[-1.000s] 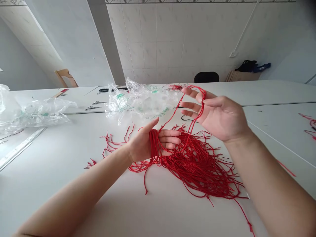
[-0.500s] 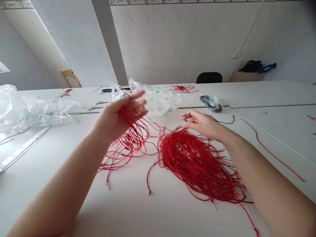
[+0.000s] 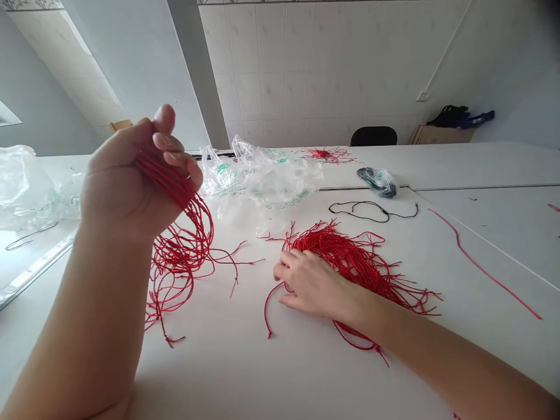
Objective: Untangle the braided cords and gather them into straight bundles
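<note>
Raised at the left, my left hand (image 3: 140,181) has its fingers curled round a bundle of red cords (image 3: 188,233), whose loops and knotted ends hang down to the white table. My right hand (image 3: 310,283) reaches over the left edge of a large pile of red cords (image 3: 367,262). Its fingers are bent and apart at the pile's edge, touching or just above the cords, with nothing visibly gripped. My right forearm hides the lower part of the pile.
Clear plastic bags (image 3: 275,175) lie beyond the cords, with another bag (image 3: 26,186) at far left. A black cord (image 3: 376,213), a wrapped dark bundle (image 3: 378,182) and a single red cord (image 3: 485,271) lie right. More red cords (image 3: 326,155) are at the back.
My left hand has moved left and up, curling round its cords. My right hand has come down from beyond the pile to its left edge; the black cord now lies fully visible.
</note>
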Demonstrator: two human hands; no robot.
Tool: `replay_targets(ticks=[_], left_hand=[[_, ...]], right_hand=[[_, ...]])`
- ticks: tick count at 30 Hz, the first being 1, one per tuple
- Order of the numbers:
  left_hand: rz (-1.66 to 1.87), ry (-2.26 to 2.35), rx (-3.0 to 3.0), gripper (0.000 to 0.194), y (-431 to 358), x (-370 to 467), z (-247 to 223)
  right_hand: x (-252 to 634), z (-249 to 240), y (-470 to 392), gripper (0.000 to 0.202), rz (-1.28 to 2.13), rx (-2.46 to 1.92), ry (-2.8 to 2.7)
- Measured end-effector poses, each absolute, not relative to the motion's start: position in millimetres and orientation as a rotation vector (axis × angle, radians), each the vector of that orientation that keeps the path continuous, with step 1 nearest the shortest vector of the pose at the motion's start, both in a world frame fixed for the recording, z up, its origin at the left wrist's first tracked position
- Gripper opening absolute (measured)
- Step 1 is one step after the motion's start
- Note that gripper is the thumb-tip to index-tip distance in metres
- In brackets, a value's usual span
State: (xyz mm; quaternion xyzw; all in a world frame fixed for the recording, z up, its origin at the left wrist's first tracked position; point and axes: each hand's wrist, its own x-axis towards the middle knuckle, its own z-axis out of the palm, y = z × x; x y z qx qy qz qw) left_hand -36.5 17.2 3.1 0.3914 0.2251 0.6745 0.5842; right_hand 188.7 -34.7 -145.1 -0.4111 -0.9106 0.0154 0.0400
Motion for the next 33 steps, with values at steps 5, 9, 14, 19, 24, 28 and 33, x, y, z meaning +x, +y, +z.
replay_targets(ticks=[5,9,14,19,24,28,33], left_hand=[[1.492,0.539,0.922,0.02,14.8,-35.2,3.1],[1.448,0.515,0.93,0.027,11.7,-36.5,3.3],[1.432,0.497,0.892,0.035,13.3,-36.4,1.9],[1.403,0.494,0.869,0.03,14.6,-30.6,-2.0],[1.251,0.535,0.887,0.036,18.9,-16.5,-17.5],[1.003,0.589,0.964,0.039,22.5,2.5,-43.2],[0.812,0.609,1.095,0.039,21.4,27.8,-77.4]], right_hand=[[179.0,-152.4,-28.3,0.012,0.055,-1.195,-2.83],[198.8,-138.1,-5.9,0.015,0.018,-1.447,-2.657],[235.6,-119.6,11.6,0.02,-0.083,-1.733,-2.38],[223.4,-126.6,-6.3,0.013,0.356,-1.318,-2.624],[211.3,-133.3,-11.1,0.014,0.549,-1.372,-2.668],[229.7,-114.4,-6.5,0.027,0.466,-1.512,-2.595],[242.1,-86.4,-13.2,0.025,0.658,-1.324,-1.994]])
